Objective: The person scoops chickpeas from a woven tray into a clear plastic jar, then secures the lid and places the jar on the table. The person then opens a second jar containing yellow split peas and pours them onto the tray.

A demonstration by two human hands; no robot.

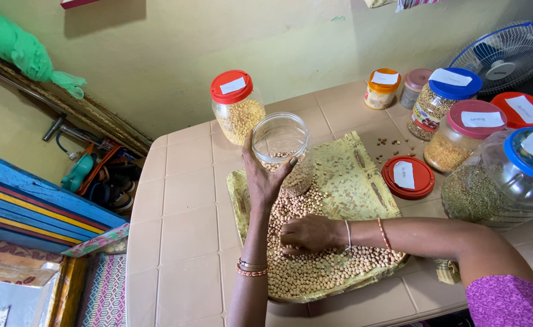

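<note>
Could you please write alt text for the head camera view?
The left hand holds an open clear jar tilted over a tray of pale beans, where the right hand rests. Lidded jars stand nearby.

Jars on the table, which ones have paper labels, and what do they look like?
Open jar: left hand holds it tilted over the tray; clear, no label seen.
Red-lidded jar: behind it; yellow grains, white label on lid.
Loose red lid: flat on the table; white label.
Orange-lidded jar: far back; white label.
Blue-lidded jar: back right; white label.
Big blue-lidded jar: right edge; green grains, white label.
</note>
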